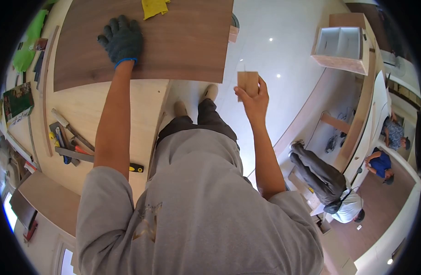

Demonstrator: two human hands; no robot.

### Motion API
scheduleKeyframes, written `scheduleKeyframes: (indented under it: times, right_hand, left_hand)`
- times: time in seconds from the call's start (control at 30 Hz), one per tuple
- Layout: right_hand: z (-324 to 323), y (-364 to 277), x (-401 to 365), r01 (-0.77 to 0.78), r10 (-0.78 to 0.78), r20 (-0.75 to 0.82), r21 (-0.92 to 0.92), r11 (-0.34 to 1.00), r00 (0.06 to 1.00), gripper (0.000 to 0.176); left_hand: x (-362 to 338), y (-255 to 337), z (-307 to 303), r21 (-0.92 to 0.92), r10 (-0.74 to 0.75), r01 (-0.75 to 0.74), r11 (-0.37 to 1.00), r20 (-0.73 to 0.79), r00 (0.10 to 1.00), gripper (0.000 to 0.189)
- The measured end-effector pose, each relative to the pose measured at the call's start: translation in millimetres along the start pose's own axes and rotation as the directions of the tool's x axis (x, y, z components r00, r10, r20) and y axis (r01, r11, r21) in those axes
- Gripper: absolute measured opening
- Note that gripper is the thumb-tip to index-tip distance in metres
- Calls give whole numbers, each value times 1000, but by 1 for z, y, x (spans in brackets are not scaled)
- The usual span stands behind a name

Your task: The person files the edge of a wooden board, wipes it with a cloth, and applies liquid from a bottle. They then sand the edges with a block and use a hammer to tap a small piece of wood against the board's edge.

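My left hand (123,40), in a dark grey knitted glove with a blue cuff, lies flat with fingers spread on a large brown wood-grain board (183,50). The board rests on a pale plywood worktop (141,110) and reaches past its right side. Bare and raised over the floor to the right of the board, my right hand (255,100) grips a small rectangular wooden block (248,84), thumb on its near face. A yellow cloth (154,8) sits at the board's far part, beyond my left hand.
Hand tools lie on the worktop at left: a hammer (59,118), a saw (82,156) and others. A long wood strip (46,91) runs along there. At right stand a white-lined cabinet (341,43) and a bending person (325,178); two more people are farther off.
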State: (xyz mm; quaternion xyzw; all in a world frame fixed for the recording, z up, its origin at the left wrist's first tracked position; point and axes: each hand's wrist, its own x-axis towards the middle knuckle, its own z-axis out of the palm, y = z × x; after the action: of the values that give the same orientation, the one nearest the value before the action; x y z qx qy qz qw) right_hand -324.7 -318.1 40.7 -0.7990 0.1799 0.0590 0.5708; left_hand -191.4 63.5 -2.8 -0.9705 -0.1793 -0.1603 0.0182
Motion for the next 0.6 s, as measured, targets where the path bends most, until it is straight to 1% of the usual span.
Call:
scheduleKeyframes:
  times: [0.07, 0.1, 0.2, 0.23, 0.3, 0.33, 0.43, 0.5, 0.6]
  right_hand:
    - [13, -3, 1, 92, -96, -15, -177, 980, 995, 79]
    - [19, -4, -1, 57, -53, 30, -146, 988, 998, 82]
    - [28, -15, -9, 209, -188, 101, -276, 938, 977, 83]
    - [30, -16, -11, 239, -211, 126, -285, 928, 969, 88]
    - [30, -9, -16, 366, -319, 201, -276, 889, 926, 86]
    - [31, -6, -17, 428, -372, 236, -270, 862, 898, 86]
    - [41, 3, -23, 303, -277, 193, -120, 946, 941, 78]
    - [40, 4, -24, 226, -214, 198, -38, 973, 957, 73]
    - [40, 9, -29, 143, -154, 229, 65, 988, 961, 68]
  left_hand:
    - [-6, 7, -3, 92, 36, -42, 995, 66, 997, 54]
    - [-9, 10, -5, 137, 44, -57, 989, 97, 994, 54]
    - [-31, 32, -15, 32, 83, -84, 996, 46, 996, 56]
    - [-34, 33, -14, 8, 87, -87, 996, 23, 996, 57]
    - [-36, 33, -12, -47, 90, -91, 995, -27, 996, 59]
    - [-35, 33, -12, -47, 91, -91, 995, -17, 996, 59]
    - [-34, 33, -12, -45, 92, -93, 995, -6, 996, 60]
    - [-36, 34, -11, -37, 90, -90, 995, -23, 996, 59]
    - [-35, 33, -14, -90, 95, -99, 991, -45, 994, 58]
